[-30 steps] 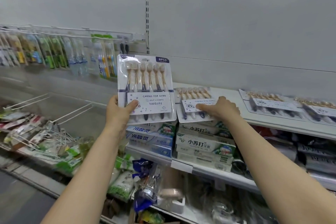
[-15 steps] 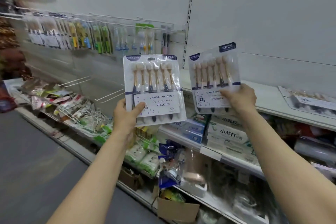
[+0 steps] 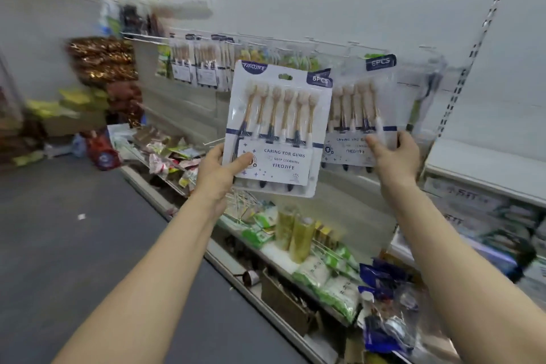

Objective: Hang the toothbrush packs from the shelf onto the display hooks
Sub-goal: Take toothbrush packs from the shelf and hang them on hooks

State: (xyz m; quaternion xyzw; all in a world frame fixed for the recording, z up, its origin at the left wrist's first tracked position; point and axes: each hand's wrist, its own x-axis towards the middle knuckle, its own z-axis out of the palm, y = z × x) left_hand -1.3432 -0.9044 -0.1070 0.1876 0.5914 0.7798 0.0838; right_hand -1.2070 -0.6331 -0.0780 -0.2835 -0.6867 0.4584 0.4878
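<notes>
My left hand (image 3: 220, 172) grips the lower left corner of a white toothbrush pack (image 3: 279, 127) marked YIKOJIFE, held upright with its hang hole at the top. Beside it, my right hand (image 3: 396, 156) pinches the lower edge of a second, blurred toothbrush pack (image 3: 359, 109). Both packs are raised in front of the display hooks (image 3: 206, 40), a rail on the white back panel where more toothbrush packs (image 3: 201, 65) hang. The white shelf (image 3: 484, 168) lies at the far right.
Toothpaste boxes (image 3: 472, 204) sit under the white shelf. Lower shelves carry green packets (image 3: 325, 275), bottles (image 3: 295, 233) and loose wire hooks (image 3: 236, 201). A cardboard box (image 3: 283, 301) stands on the bottom ledge. Grey aisle floor (image 3: 74, 245) spreads to the left.
My right hand lifted a second pack off the shelf and raised it upright. Both packs have swung left along the aisle toward the hook rail as my head turned left.
</notes>
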